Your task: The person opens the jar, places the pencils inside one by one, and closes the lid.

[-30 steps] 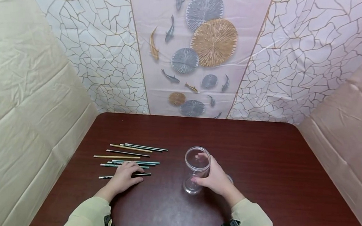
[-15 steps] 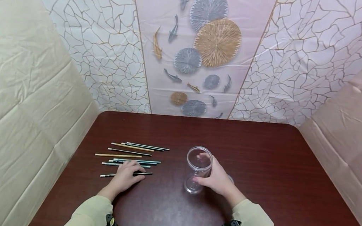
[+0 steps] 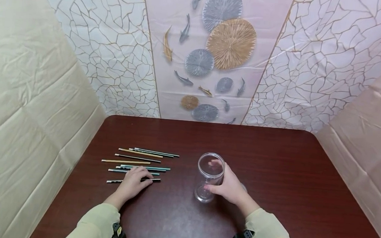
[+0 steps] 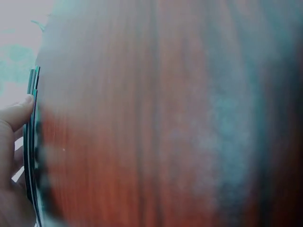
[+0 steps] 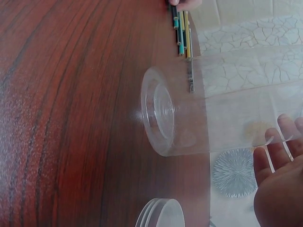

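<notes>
With our left grip [image 3: 133, 180], the nearer one, we are pinching a slim black pencil [image 3: 114, 181] lying crosswise towards the left edge of the red-brown wooden bench [image 3: 286, 179], its long axis pointing towards the tall, clear, cylindrical jar [image 3: 202, 179] our right grip [image 3: 230, 186] is clasping upright

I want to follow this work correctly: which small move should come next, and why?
Probably the left hand should lift the nearest dark pencil: its thumb and finger are at that pencil, while the right hand holds the clear jar with its uncovered mouth up, and no pencil is inside it yet.
</notes>
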### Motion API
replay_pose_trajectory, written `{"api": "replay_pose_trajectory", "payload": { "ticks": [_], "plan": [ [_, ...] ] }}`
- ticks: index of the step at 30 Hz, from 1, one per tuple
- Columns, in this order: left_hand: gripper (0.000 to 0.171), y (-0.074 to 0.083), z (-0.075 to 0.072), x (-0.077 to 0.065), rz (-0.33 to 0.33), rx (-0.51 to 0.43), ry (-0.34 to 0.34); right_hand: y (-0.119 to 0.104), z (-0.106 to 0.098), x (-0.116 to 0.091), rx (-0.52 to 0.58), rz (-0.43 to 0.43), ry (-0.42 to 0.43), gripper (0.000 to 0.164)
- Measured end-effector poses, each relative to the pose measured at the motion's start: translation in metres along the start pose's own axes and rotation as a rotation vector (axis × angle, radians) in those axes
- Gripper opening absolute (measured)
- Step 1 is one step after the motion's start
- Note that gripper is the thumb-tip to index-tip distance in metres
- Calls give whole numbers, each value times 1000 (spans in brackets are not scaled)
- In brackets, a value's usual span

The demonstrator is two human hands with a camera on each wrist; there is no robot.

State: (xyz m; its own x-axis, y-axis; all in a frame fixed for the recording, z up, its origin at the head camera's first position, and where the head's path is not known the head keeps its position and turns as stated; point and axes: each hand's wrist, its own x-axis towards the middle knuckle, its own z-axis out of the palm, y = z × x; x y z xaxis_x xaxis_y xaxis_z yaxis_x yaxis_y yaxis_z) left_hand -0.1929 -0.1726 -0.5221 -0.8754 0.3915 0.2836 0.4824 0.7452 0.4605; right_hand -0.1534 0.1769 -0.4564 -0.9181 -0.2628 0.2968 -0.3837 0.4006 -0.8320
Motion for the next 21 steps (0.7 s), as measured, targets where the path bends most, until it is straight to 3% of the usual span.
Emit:
{"api": "replay_pose_trajectory", "payload": {
  "ticks": [4,14,21],
  "plan": [
    [7,3,-4,3,15,-47,40,0,-1,1,-3,-3,0,73],
    [7,17,-17,9,-71,-127,14,0,-2,1,24,0,-2,74],
    [6,24,-20,11,-33,-138,75,-1,-1,0,17,9,3,73]
  ]
}}
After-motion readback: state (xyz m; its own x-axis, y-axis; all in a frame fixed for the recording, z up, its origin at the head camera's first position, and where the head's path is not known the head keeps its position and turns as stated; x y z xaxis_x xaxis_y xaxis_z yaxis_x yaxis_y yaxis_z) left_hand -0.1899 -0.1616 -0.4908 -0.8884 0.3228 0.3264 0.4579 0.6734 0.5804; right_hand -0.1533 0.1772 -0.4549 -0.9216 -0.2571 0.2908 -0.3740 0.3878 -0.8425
